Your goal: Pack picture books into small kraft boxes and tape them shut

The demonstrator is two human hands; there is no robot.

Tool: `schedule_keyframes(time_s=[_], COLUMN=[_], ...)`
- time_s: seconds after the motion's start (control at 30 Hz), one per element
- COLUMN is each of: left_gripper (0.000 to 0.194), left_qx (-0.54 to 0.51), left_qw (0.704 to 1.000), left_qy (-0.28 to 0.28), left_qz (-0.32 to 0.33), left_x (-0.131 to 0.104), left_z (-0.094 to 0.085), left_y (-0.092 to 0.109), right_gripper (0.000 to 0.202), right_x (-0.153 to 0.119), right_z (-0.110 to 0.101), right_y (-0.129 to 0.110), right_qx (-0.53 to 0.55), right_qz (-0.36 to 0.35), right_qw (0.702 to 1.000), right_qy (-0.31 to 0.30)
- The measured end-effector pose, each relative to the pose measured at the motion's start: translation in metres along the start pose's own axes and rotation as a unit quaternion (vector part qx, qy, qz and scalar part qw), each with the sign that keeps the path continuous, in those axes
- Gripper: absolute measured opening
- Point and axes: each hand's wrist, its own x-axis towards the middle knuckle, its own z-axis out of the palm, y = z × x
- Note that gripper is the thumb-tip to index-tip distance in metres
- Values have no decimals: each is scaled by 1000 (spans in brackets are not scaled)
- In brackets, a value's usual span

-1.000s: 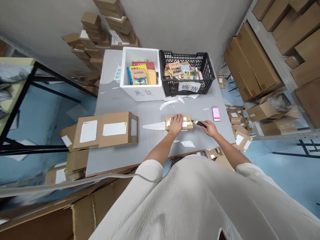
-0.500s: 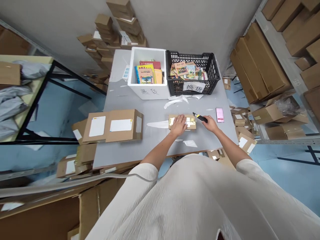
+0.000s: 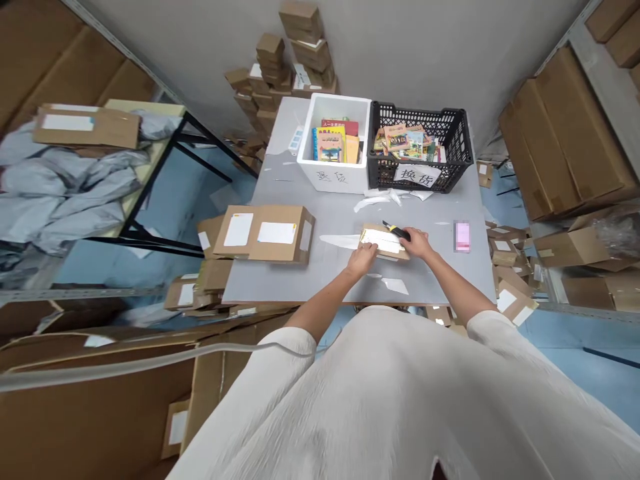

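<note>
A small cardboard box [image 3: 384, 241], taped across the top with a white label, lies slightly turned on the grey table [image 3: 280, 283]. My left hand [image 3: 362, 261] grips its near left corner, fingers closed on the edge. In my right hand [image 3: 417, 243] is a black and yellow utility knife [image 3: 399, 231], its tip pointing left over the far side of the box. The fingers of that hand also rest against the box's right end. Whether the blade is out is too small to tell.
Two larger cartons [image 3: 277, 250] stand left on the table. Behind are a white foam box [image 3: 332, 178] and a black plastic crate [image 3: 420, 175], both holding books. A phone [image 3: 462, 237] lies right; paper scraps [image 3: 395, 285] are scattered about. Shelves with parcels flank the table.
My left hand has slid from the box's top to its near left corner. The right hand brought the knife in to the box, which is now turned slightly. The view has swung left.
</note>
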Motion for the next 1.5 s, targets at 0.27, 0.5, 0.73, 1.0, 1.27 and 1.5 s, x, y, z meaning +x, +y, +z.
schedule_keyframes(time_s=[0.27, 0.5, 0.73, 1.0, 1.27, 1.5], left_gripper=[33, 49, 88, 103, 103, 69], left_qx=[-63, -39, -10, 47, 79, 53], left_qw=[995, 995, 998, 997, 981, 987], left_qy=[83, 94, 54, -32, -64, -1], left_qz=[-7, 14, -32, 54, 168, 151], left_x=[20, 38, 43, 41, 39, 34], left_z=[4, 4, 10, 10, -3, 6], left_y=[2, 16, 69, 66, 30, 38], right_gripper=[50, 42, 41, 35, 43, 36], right_x=[-36, -51, -46, -42, -43, -59], right_z=[10, 25, 14, 20, 26, 23], right_y=[13, 18, 38, 43, 34, 21], right_qx=[84, 229, 244, 290, 393, 453], right_qz=[-1, 32, 66, 81, 119, 151], right_qw=[996, 973, 965, 947, 909, 878], right_qy=[5, 2, 71, 110, 69, -39])
